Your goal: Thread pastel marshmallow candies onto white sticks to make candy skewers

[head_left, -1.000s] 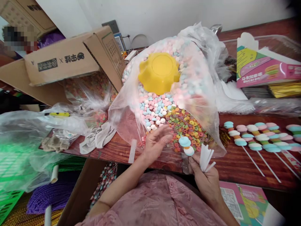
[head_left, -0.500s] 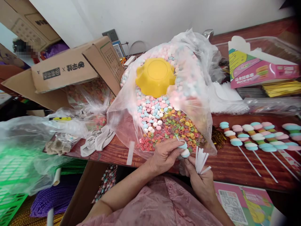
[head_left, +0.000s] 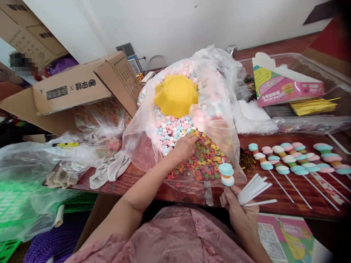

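Note:
My left hand (head_left: 185,148) reaches into the open plastic bag, over the line between the pink, white and blue marshmallows (head_left: 172,128) and the colourful gummy rings (head_left: 204,160). Its fingers are drawn together and point down; whatever lies between the tips is hidden. My right hand (head_left: 237,204) is closed around a stick carrying blue and white marshmallows (head_left: 227,170) with an orange gummy ring between them. The stick's tip pokes out above the top blue piece. A fan of white sticks (head_left: 255,190) is held in the same hand.
A yellow scalloped bowl (head_left: 176,95) lies upside down on the marshmallows. To the right, several finished candy skewers (head_left: 283,159) lie on the wooden table. A clear tray behind holds a pink Macaron box (head_left: 290,87) and gold ties (head_left: 312,106). Cardboard box (head_left: 74,87) and grey gloves (head_left: 111,170) are left.
My left hand has let go of the marshmallow skewer and moved up and left into the candy. My right hand now holds the skewer alone, upright. The view has shifted slightly.

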`<action>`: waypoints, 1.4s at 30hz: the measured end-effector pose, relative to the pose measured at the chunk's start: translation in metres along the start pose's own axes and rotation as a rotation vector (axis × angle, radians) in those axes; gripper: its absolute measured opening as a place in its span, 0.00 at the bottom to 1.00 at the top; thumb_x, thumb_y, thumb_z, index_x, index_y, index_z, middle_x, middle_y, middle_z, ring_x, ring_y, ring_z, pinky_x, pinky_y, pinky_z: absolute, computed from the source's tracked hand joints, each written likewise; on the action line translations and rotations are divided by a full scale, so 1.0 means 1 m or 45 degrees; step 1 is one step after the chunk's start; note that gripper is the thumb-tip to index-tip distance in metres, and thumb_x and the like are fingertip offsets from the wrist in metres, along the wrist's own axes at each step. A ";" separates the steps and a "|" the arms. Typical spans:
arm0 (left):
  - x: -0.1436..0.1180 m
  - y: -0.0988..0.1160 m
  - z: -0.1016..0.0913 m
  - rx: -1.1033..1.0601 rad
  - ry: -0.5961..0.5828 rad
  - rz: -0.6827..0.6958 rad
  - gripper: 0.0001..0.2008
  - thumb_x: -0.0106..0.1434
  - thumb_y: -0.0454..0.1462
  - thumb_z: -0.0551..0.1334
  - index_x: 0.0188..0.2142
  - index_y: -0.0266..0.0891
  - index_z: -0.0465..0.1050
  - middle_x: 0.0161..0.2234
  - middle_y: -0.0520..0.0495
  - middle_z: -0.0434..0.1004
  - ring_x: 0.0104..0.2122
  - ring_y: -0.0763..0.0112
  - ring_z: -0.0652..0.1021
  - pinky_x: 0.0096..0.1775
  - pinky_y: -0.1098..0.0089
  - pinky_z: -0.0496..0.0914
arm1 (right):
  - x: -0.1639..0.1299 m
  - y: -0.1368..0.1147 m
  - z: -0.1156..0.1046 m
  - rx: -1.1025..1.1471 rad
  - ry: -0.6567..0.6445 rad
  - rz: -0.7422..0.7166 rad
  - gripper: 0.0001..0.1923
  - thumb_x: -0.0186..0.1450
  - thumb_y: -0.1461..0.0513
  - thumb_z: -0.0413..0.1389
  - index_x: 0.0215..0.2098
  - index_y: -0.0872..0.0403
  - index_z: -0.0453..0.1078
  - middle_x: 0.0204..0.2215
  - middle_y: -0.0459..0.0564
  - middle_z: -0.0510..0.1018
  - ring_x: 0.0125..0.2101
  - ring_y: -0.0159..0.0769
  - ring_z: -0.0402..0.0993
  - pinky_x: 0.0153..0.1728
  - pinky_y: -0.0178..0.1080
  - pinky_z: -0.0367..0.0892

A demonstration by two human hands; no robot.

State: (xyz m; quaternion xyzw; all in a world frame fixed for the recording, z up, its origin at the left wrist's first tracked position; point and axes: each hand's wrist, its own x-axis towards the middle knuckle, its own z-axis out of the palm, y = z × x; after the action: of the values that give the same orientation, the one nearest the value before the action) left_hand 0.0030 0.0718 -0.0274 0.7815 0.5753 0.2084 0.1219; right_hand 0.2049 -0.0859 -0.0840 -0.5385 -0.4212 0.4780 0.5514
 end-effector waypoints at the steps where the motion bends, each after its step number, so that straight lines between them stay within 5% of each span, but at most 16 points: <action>1: 0.006 -0.003 0.002 0.064 -0.046 -0.009 0.15 0.57 0.25 0.61 0.41 0.37 0.80 0.38 0.41 0.81 0.41 0.57 0.80 0.46 0.60 0.74 | -0.001 0.000 -0.001 -0.036 -0.016 -0.002 0.19 0.64 0.47 0.61 0.33 0.56 0.76 0.16 0.41 0.63 0.18 0.29 0.57 0.20 0.33 0.57; 5: 0.001 -0.013 0.009 -0.148 0.067 -0.035 0.15 0.55 0.24 0.59 0.39 0.37 0.80 0.35 0.45 0.81 0.38 0.63 0.79 0.43 0.65 0.73 | -0.005 0.003 -0.008 -0.147 -0.114 -0.040 0.18 0.64 0.49 0.61 0.31 0.56 0.76 0.17 0.41 0.63 0.20 0.29 0.58 0.21 0.33 0.58; 9: -0.029 -0.024 0.010 -0.463 0.254 -0.108 0.19 0.57 0.27 0.60 0.47 0.37 0.77 0.31 0.51 0.78 0.29 0.73 0.75 0.33 0.72 0.70 | -0.003 0.013 -0.015 -0.276 -0.269 -0.107 0.18 0.68 0.52 0.57 0.27 0.56 0.75 0.18 0.42 0.62 0.20 0.29 0.57 0.22 0.33 0.57; 13: -0.051 -0.030 0.017 -0.218 0.350 0.050 0.20 0.58 0.26 0.57 0.49 0.37 0.77 0.32 0.47 0.76 0.33 0.69 0.75 0.38 0.68 0.71 | 0.005 0.019 -0.015 -0.354 -0.393 -0.266 0.14 0.70 0.58 0.54 0.38 0.56 0.79 0.19 0.41 0.63 0.19 0.28 0.57 0.21 0.31 0.57; 16: -0.054 -0.033 0.025 -0.039 0.317 0.177 0.20 0.59 0.26 0.56 0.49 0.36 0.77 0.35 0.43 0.76 0.38 0.63 0.75 0.41 0.63 0.72 | 0.008 0.019 -0.013 -0.396 -0.413 -0.399 0.13 0.69 0.62 0.53 0.44 0.56 0.79 0.20 0.41 0.66 0.20 0.28 0.60 0.22 0.30 0.58; 20: -0.049 -0.034 0.023 -0.086 0.306 0.091 0.19 0.62 0.26 0.54 0.48 0.35 0.76 0.40 0.41 0.75 0.40 0.64 0.75 0.43 0.64 0.72 | 0.006 0.019 -0.015 -0.444 -0.400 -0.445 0.14 0.69 0.63 0.52 0.45 0.56 0.79 0.20 0.41 0.66 0.20 0.28 0.60 0.22 0.30 0.59; 28: -0.024 -0.026 0.000 0.157 -0.225 0.090 0.11 0.55 0.26 0.59 0.32 0.38 0.79 0.39 0.41 0.73 0.41 0.59 0.75 0.42 0.63 0.71 | 0.007 0.025 -0.020 -0.495 -0.388 -0.507 0.14 0.69 0.64 0.53 0.49 0.56 0.78 0.22 0.41 0.69 0.21 0.29 0.64 0.25 0.30 0.63; 37: -0.028 -0.038 -0.002 -0.107 -0.134 0.027 0.13 0.56 0.27 0.57 0.31 0.36 0.81 0.31 0.47 0.76 0.33 0.68 0.75 0.38 0.68 0.70 | 0.005 0.017 -0.017 -0.489 -0.419 -0.581 0.15 0.69 0.65 0.52 0.49 0.54 0.78 0.23 0.42 0.73 0.21 0.29 0.67 0.25 0.29 0.64; 42: -0.033 -0.033 -0.005 -0.031 -0.158 0.117 0.17 0.50 0.25 0.58 0.33 0.38 0.82 0.31 0.45 0.75 0.35 0.63 0.75 0.40 0.64 0.70 | 0.005 0.017 -0.018 -0.502 -0.480 -0.486 0.15 0.70 0.64 0.51 0.48 0.55 0.78 0.26 0.44 0.76 0.22 0.31 0.68 0.26 0.31 0.65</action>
State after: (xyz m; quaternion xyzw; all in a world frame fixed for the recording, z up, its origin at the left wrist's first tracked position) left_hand -0.0353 0.0501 -0.0432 0.8170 0.5275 0.1721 0.1571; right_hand 0.2225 -0.0857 -0.1028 -0.4483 -0.6936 0.3664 0.4285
